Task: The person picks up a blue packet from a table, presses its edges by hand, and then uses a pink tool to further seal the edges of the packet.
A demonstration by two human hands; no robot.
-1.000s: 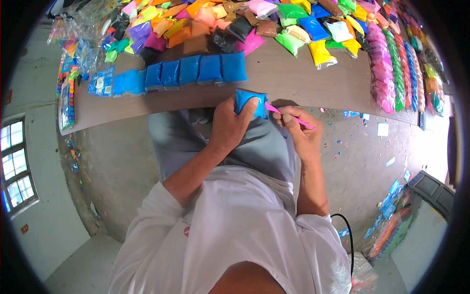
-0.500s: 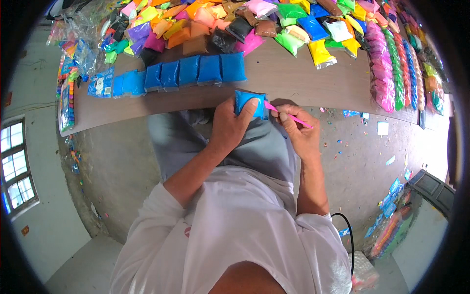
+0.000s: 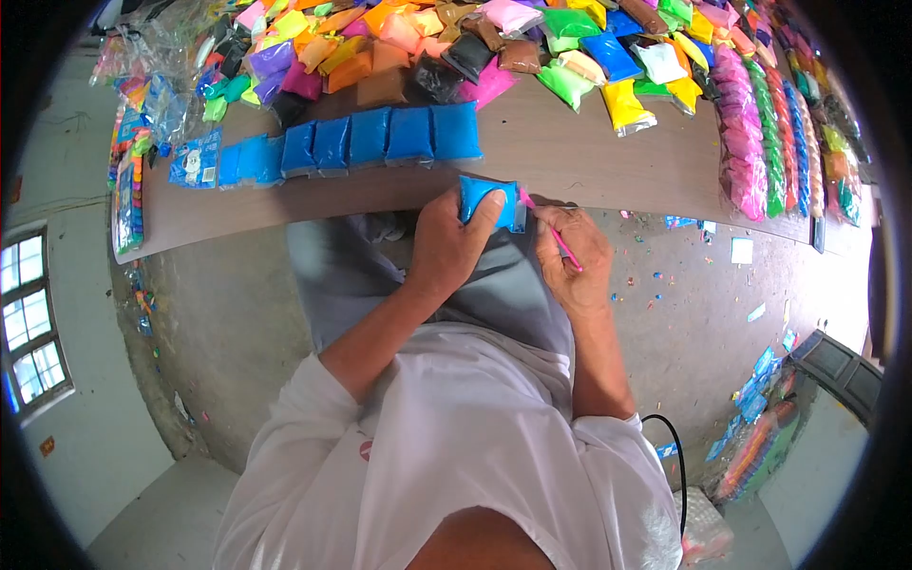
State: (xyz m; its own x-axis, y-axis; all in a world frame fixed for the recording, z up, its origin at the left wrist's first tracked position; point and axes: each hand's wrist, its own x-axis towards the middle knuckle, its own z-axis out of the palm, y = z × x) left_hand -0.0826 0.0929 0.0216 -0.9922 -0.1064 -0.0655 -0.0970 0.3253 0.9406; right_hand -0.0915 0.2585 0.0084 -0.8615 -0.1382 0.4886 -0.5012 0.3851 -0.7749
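1. Head view looks down on a person seated at the near edge of a brown counter [image 3: 570, 152], with grey trousers and a white shirt below.
2. The left hand [image 3: 446, 242] is closed around a blue bag [image 3: 484, 197], thumb over its front; the bag sits at the counter's near edge, just above the lap.
3. The right hand [image 3: 570, 252] pinches a pink stick [image 3: 548, 228] between thumb and fingers. The stick's tip is at the bag's right edge, touching or all but touching it; which, I cannot tell.
4. Beyond the bag on the counter lies a row of blue bags [image 3: 380, 138], side by side and flat, running left from above the held bag.
5. Judging by that row, several blue bags look already handled and laid out, while the one in hand is mid-way, with the stick at its side.
6. Farther back on the counter is a heap of mixed bags [image 3: 456, 43] in orange, pink, green, yellow and brown. These appear untouched, so much seems left.
7. Along the counter's right end lie strips of pink, green and blue packs [image 3: 760, 123].
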